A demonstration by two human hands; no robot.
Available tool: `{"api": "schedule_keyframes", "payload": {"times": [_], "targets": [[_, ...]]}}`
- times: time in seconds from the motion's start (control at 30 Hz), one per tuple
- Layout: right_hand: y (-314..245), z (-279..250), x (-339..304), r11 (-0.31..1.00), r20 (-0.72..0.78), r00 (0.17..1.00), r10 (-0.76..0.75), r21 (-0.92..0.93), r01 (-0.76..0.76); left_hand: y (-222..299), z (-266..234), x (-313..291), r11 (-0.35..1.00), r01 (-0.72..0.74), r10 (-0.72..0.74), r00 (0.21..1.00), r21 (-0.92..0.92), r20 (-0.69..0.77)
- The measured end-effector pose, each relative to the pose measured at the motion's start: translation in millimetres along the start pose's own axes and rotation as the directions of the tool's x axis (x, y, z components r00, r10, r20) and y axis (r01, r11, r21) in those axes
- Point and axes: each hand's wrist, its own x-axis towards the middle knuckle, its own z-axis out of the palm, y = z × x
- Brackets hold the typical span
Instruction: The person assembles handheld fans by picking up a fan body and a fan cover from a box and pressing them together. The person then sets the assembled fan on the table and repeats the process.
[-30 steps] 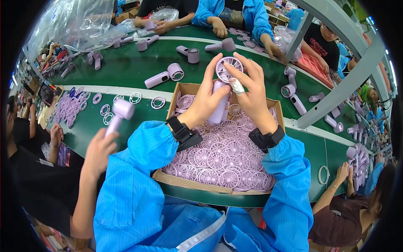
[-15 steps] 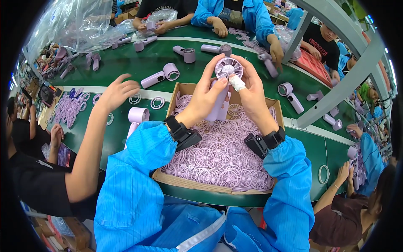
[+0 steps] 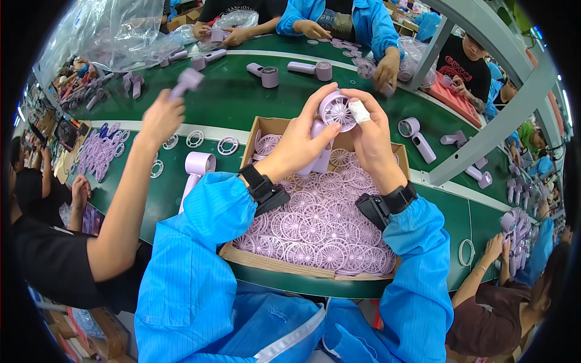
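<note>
Both my hands hold up a lilac handheld fan [image 3: 332, 107] above the box, its round spoked head tilted to the right. My left hand [image 3: 298, 140] wraps the left side and neck, with the thumb on the head's rim. Round the right side closes my right hand [image 3: 374, 136], a digit wrapped in white pressing by the spoked face. My left hand partly hides the fan's handle. Below my hands, a cardboard box [image 3: 259, 126] holds many lilac spoked grilles [image 3: 311, 230]; lilac handle-shaped pieces [image 3: 321, 162] show at its far side.
On my left, a co-worker's hand [image 3: 162, 121] lifts another lilac fan [image 3: 188, 81]. More fans [image 3: 269, 77] lie on the green belt [image 3: 230, 78]. Loose rings [image 3: 227, 146] and a standing fan [image 3: 198, 164] are left of the box. A grey metal post [image 3: 484, 124] rises at right.
The fan in my hands has turned and shifted slightly right, and my right-hand digit has moved to its rim. The left co-worker has picked a fan off the belt.
</note>
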Motion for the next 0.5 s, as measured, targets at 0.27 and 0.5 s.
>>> {"api": "schedule_keyframes", "payload": {"times": [0.27,0.5], "targets": [[8,9,-1,0.954,-0.013,0.991,-0.131,-0.273,0.123,1,-3,0,0.993,0.077,-0.076,0.997,-0.089,0.014],[5,13,-7,0.943,-0.016,0.992,-0.127,-0.311,0.116,0,2,2,0.974,0.079,-0.076,0.997,-0.214,0.022]]}}
